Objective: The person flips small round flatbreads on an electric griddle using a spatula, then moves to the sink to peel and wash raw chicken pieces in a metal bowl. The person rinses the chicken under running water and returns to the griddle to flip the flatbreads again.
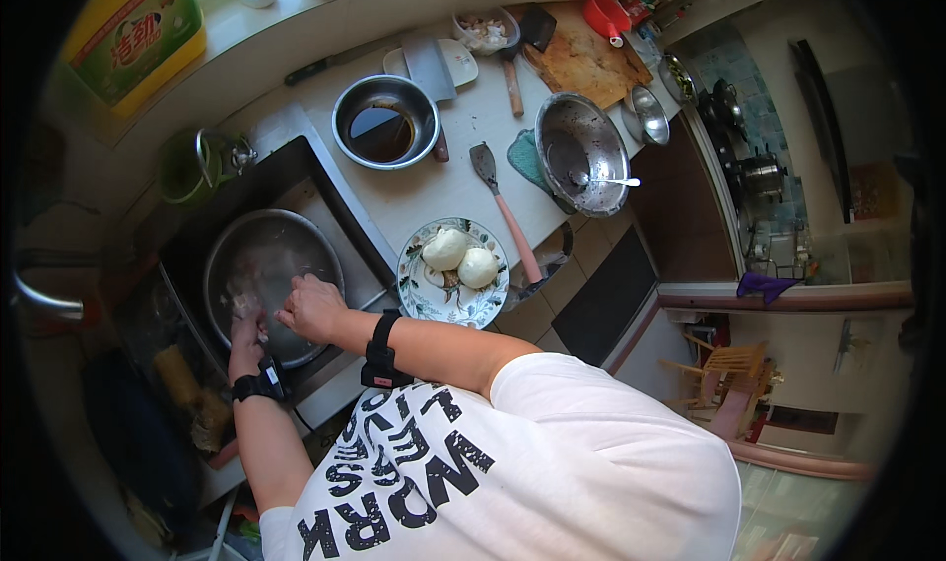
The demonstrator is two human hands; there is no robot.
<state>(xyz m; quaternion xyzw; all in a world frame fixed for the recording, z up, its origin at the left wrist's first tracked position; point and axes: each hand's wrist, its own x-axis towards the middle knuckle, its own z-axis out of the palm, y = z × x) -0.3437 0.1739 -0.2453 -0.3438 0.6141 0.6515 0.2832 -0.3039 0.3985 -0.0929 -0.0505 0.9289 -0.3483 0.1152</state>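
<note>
A large metal basin (284, 247) stands in the sink, with cloudy water in it. My left hand (250, 328) is at the basin's left side, fingers down and pale bits near them; what it may hold is not clear. Just to its right, my right hand (312, 310) is over the basin with curled fingers, and its grip is unclear too. A patterned plate (414, 295) with two round white dough-like pieces (445, 249) lies right of the sink. Behind it is a steel bowl (346, 129) of dark liquid.
A spatula with a pink handle (517, 239) lies on the counter beside a stained metal bowl (621, 155) holding a spoon. Farther back are a cleaver (430, 66), a knife (310, 71), a wooden cutting board (591, 58) and a plastic tub (511, 25). A faucet (52, 302) juts in at left.
</note>
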